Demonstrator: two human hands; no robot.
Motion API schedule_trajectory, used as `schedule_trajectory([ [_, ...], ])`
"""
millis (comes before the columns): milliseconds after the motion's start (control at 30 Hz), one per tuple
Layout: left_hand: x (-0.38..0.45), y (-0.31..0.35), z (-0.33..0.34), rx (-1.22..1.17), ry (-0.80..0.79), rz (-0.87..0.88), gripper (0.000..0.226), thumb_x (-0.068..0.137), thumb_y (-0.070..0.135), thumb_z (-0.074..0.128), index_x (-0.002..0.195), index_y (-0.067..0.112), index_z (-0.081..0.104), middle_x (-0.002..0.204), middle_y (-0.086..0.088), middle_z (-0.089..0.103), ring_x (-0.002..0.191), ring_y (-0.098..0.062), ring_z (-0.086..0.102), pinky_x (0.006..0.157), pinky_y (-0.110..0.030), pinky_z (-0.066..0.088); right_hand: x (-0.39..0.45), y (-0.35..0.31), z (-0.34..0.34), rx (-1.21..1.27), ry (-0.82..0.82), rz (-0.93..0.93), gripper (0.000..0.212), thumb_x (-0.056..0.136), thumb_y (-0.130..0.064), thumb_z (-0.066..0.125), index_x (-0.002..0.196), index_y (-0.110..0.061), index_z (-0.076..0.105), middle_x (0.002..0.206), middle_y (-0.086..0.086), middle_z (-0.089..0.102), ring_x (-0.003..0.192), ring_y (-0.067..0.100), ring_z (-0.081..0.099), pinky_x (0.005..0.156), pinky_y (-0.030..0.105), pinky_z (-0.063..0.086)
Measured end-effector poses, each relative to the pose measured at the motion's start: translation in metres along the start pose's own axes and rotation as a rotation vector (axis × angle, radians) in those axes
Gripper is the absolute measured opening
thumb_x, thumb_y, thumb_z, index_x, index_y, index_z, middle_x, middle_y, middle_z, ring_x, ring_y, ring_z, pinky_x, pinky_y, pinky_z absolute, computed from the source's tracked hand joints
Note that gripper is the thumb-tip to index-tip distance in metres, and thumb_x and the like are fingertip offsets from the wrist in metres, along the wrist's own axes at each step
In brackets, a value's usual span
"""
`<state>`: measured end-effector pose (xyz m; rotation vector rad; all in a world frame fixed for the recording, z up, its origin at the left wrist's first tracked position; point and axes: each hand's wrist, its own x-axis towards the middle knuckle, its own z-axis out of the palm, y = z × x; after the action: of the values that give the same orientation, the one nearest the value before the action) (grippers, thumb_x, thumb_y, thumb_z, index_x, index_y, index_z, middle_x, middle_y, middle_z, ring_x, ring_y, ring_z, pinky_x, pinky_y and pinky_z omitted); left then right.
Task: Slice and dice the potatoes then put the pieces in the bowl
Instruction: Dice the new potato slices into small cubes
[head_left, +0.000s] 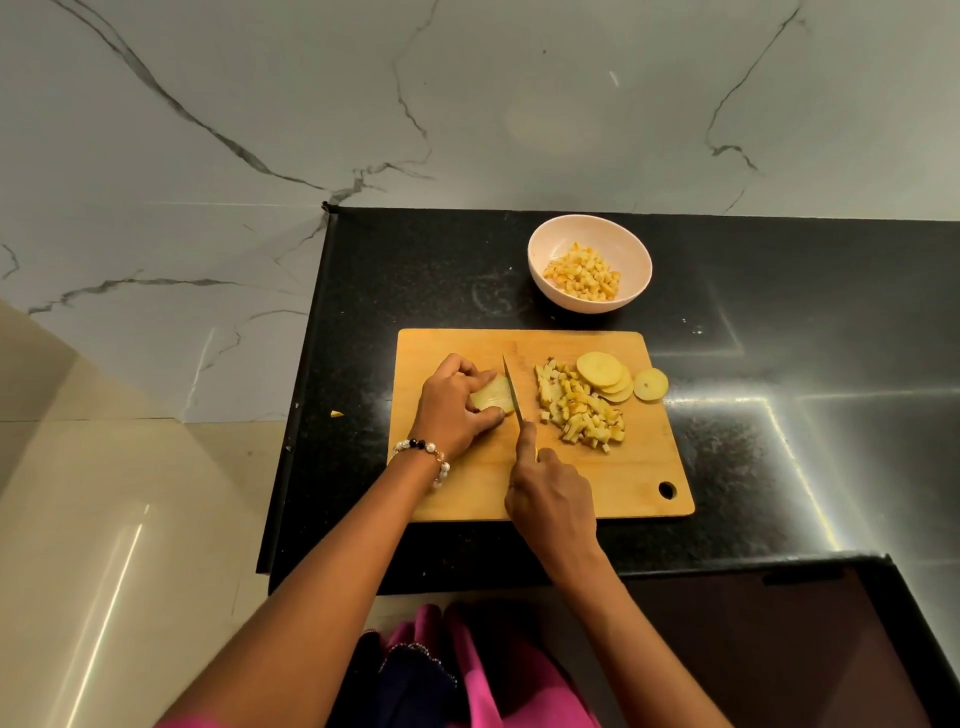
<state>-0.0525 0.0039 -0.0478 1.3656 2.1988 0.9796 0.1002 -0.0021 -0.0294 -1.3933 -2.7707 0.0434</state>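
The left hand (451, 402) is curling its fingers over the potato (492, 396) on the left half of the board (644, 478), pinning it down. The right hand (550, 496) is gripping the knife (514, 395), forefinger lying along its spine, blade running away from the person and touching the potato's right end. Dice (579, 410) and slices (605, 375) are lying right of the blade, and the bowl (589, 270) is sitting on the desk (779, 322) beyond the board.

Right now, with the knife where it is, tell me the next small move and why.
Probably press the knife down through the potato piece to take off another slice. The left hand grips that piece on the cutting board, and the right hand has the blade set against its exposed end. The slices beside the diced pile can wait.
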Motion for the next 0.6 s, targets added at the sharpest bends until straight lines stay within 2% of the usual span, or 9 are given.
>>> schedule_trajectory([
  [200, -0.006, -0.003, 0.002, -0.060, 0.066, 0.015, 0.054, 0.070, 0.024, 0.080, 0.121, 0.014, 0.063, 0.105, 0.008, 0.050, 0.061, -0.002, 0.046, 0.066, -0.003, 0.039, -0.031, 0.004, 0.003, 0.047, -0.052, -0.003, 0.075, 0.043, -0.004, 0.082, 0.114, 0.007, 0.063, 0.052, 0.010, 0.052, 0.028, 0.021, 0.042, 0.033, 0.022, 0.016],
  [300, -0.006, -0.004, 0.002, -0.077, 0.075, 0.021, 0.055, 0.069, 0.022, 0.081, 0.120, 0.013, 0.064, 0.105, 0.006, 0.052, 0.061, -0.002, 0.046, 0.066, -0.002, 0.039, -0.022, 0.006, 0.004, 0.025, -0.037, 0.061, 0.068, 0.055, -0.003, 0.079, 0.120, 0.006, 0.059, 0.057, 0.013, 0.057, 0.032, 0.026, 0.048, 0.034, 0.023, 0.021],
  [367, -0.006, -0.004, 0.001, -0.087, 0.075, 0.020, 0.056, 0.069, 0.020, 0.081, 0.121, 0.011, 0.063, 0.104, 0.005, 0.052, 0.061, -0.002, 0.046, 0.066, -0.003, 0.039, -0.015, 0.010, 0.000, 0.038, -0.064, 0.100, 0.063, 0.076, -0.004, 0.066, 0.135, 0.004, 0.045, 0.073, 0.018, 0.063, 0.048, 0.033, 0.057, 0.042, 0.029, 0.028],
  [433, -0.006, -0.006, 0.002, -0.095, 0.073, 0.019, 0.058, 0.069, 0.020, 0.081, 0.123, 0.010, 0.062, 0.103, 0.003, 0.050, 0.062, -0.002, 0.046, 0.066, -0.004, 0.041, -0.013, 0.014, -0.002, 0.110, -0.029, 0.076, 0.060, 0.090, -0.007, 0.046, 0.146, 0.000, 0.024, 0.094, 0.020, 0.063, 0.072, 0.038, 0.061, 0.055, 0.035, 0.032],
  [500, -0.006, -0.006, 0.001, -0.105, 0.068, 0.015, 0.059, 0.070, 0.020, 0.081, 0.124, 0.009, 0.061, 0.103, 0.002, 0.049, 0.062, -0.001, 0.046, 0.066, -0.004, 0.042, -0.014, 0.014, -0.005, 0.210, -0.005, 0.036, 0.059, 0.094, -0.011, 0.036, 0.149, -0.005, 0.016, 0.103, 0.019, 0.061, 0.084, 0.038, 0.060, 0.062, 0.035, 0.032],
  [600, -0.006, -0.006, 0.001, -0.108, 0.063, 0.008, 0.056, 0.071, 0.019, 0.080, 0.123, 0.010, 0.061, 0.103, 0.002, 0.049, 0.063, -0.002, 0.046, 0.065, -0.003, 0.040, -0.014, 0.006, -0.007, 0.216, -0.032, 0.001, 0.058, 0.096, -0.014, 0.033, 0.151, -0.009, 0.012, 0.107, 0.016, 0.060, 0.088, 0.036, 0.059, 0.064, 0.033, 0.032],
])
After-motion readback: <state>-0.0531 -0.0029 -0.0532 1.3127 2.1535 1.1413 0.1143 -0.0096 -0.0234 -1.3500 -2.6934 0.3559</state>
